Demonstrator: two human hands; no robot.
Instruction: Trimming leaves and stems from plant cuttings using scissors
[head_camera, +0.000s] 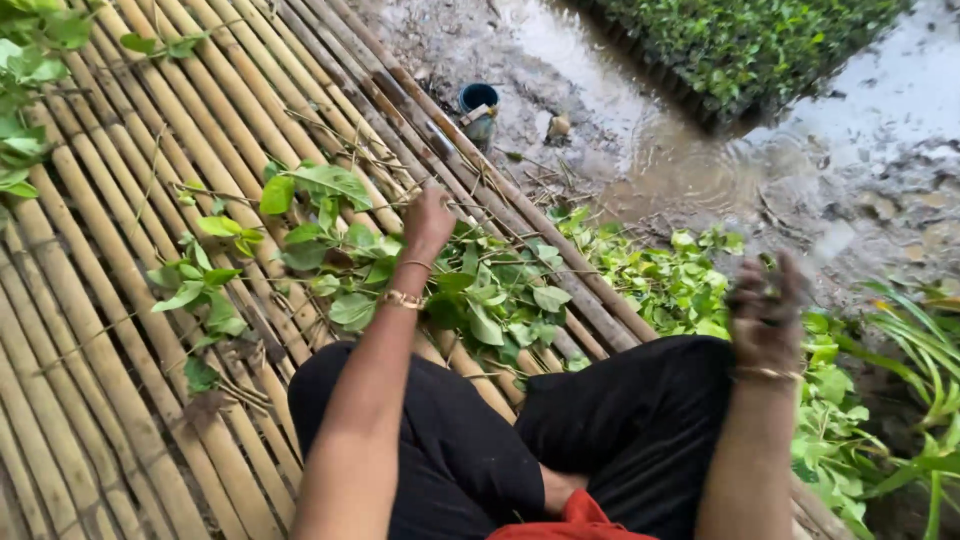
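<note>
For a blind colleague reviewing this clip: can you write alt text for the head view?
A seated person's left hand reaches into cut green leafy twigs piled on a bamboo-slat platform, while the blurred right hand is raised. Beyond lie muddy water and a small blue pot.

Bamboo-pole platform, poles laid side by side, running diagonally, weathered tan. Beyond its far edge, wet muddy ground with a shallow puddle of brown water. A small blue pot stands in the mud just off the platform (something pale lies across its rim, too small to tell what). A pale lump sits near it. Top right, a dense bed of green seedlings. Long grass-like blades at the right edge.
</note>
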